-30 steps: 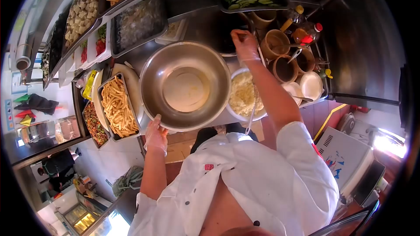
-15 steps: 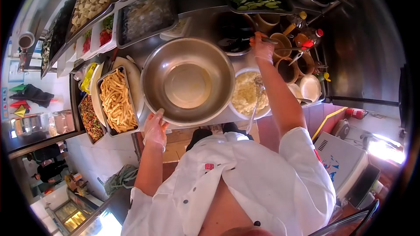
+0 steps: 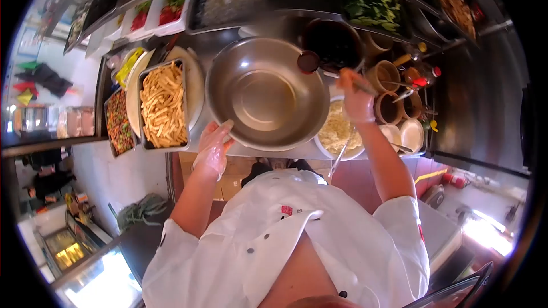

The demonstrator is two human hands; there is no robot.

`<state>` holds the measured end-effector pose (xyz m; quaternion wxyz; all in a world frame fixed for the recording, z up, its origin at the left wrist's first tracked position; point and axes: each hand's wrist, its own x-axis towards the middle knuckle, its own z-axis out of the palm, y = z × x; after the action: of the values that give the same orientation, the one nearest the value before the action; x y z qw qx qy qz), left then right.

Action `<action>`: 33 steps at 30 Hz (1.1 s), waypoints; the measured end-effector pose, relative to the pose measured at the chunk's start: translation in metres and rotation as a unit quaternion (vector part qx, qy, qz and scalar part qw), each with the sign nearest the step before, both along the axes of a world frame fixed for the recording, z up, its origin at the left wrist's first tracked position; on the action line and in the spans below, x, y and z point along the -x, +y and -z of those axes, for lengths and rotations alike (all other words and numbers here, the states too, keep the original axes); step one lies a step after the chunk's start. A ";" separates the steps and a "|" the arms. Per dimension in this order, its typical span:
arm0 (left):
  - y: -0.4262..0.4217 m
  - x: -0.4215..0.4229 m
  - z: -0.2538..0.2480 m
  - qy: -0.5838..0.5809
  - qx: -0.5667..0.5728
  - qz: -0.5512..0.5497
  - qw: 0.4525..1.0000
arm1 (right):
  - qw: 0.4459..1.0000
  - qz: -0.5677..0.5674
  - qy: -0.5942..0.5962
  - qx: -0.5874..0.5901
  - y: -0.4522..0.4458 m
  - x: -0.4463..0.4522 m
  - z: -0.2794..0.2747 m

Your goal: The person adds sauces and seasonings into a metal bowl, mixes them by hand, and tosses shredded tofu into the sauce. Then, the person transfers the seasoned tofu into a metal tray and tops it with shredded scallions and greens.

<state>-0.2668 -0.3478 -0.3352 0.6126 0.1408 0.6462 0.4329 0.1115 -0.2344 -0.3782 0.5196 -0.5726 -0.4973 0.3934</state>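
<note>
A wide steel mixing bowl (image 3: pixel 234 74) stands on the counter in front of me, with a thin trace of liquid at its bottom. My left hand (image 3: pixel 212 147), in a clear plastic glove, grips the bowl's near left rim. My right hand (image 3: pixel 358 98), also gloved, is closed around the handle of a ladle (image 3: pixel 308 62). Dark liquid fills the ladle's cup, held over the bowl's far right rim. Just behind it is a pot of dark sauce (image 3: pixel 334 43). Below my right hand sits a white bowl of pale minced food (image 3: pixel 337 131) with a metal spoon (image 3: pixel 338 159) in it.
To the left are a tray of pale cut strips (image 3: pixel 164 105) and a tray of diced mixed vegetables (image 3: pixel 119 122). Several seasoning tubs (image 3: pixel 388 108) with spoons and bottles crowd the right. Trays of green leaves (image 3: pixel 371 7) and other ingredients line the back.
My right hand has come nearer from the sauce pot, and the filled ladle now shows above the bowl's rim. My left hand stays on the rim. The whole view has shifted.
</note>
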 end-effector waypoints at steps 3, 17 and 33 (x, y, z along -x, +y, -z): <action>0.004 -0.002 -0.006 0.002 -0.004 0.024 1.000 | 0.950 -0.126 -0.184 -0.219 -0.040 0.035 -0.020; 0.001 -0.005 -0.009 0.020 0.027 0.021 0.999 | 0.983 0.158 -0.090 0.018 -0.017 -0.003 0.032; -0.004 -0.006 0.000 0.010 -0.004 0.004 1.000 | 0.980 0.185 -0.064 0.020 0.066 -0.068 0.065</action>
<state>-0.2607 -0.3522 -0.3347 0.6073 0.1499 0.6500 0.4315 0.1795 -0.1682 -0.4430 0.5389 -0.6891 -0.4068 0.2631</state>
